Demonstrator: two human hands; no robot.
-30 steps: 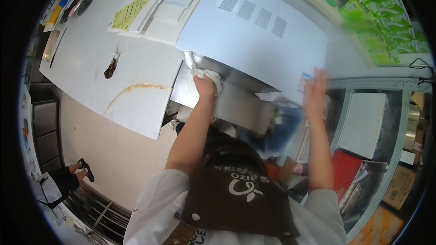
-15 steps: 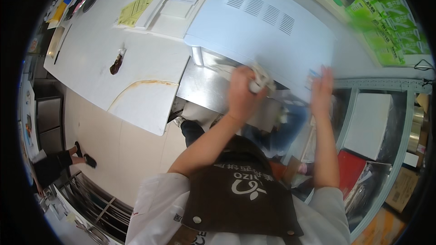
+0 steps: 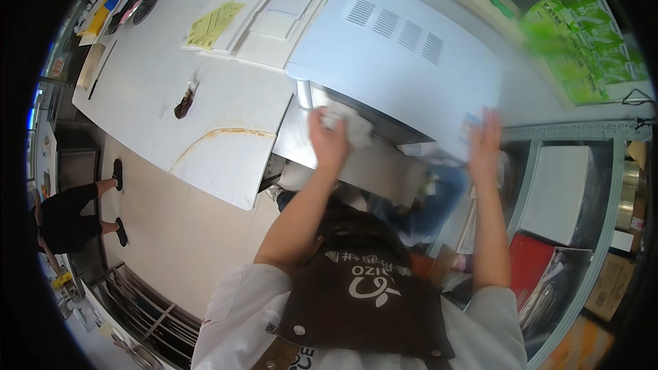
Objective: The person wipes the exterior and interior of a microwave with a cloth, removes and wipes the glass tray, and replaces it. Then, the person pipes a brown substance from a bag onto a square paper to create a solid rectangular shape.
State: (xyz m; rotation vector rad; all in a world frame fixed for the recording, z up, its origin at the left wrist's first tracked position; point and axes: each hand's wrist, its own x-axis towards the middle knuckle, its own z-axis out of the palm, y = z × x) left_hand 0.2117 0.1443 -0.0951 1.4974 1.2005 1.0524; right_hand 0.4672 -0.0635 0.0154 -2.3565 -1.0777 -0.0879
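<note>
Inspection found a white table to the left of a white vented appliance, the chosen landmark. A steel shelf sat just below the appliance's front edge. Green cartons stood to the right of the appliance; stacked papers lay just to its left. The left hand was closed, its grip clamped on a white cloth pressed under the appliance's front. The right hand lay open, fingers apart, flat against the appliance's right front corner.
</note>
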